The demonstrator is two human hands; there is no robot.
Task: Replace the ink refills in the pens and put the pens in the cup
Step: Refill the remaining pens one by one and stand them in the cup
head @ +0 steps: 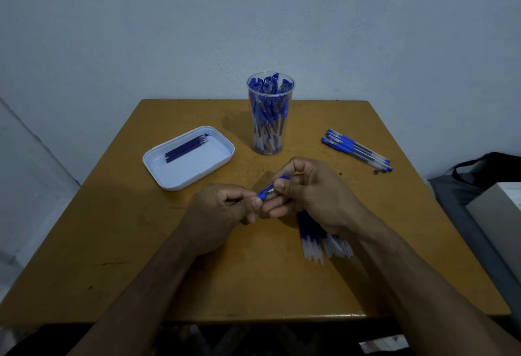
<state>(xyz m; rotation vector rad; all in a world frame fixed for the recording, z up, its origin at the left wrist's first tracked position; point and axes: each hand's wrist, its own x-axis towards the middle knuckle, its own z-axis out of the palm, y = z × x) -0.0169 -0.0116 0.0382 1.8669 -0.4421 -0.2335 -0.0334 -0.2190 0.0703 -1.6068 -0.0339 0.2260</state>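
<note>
Over the middle of the table both hands hold one blue pen [266,191]. My left hand [222,209] pinches its blue grip end, and my right hand [307,192] curls its fingers round the other end. Most of the pen is hidden by the fingers. A clear plastic cup [270,130] full of blue-capped pens stands behind the hands. At the left a white tray [158,165] holds a few dark blue refills [186,145]. Several pens [356,150] lie at the right. A pile of refills with blue and clear ends [321,243] lies under my right wrist.
The brown table [127,257] stands against a pale wall. A dark bag [485,167] and a grey box [501,209] sit off the table's right side. The near edge of the table runs just below my forearms.
</note>
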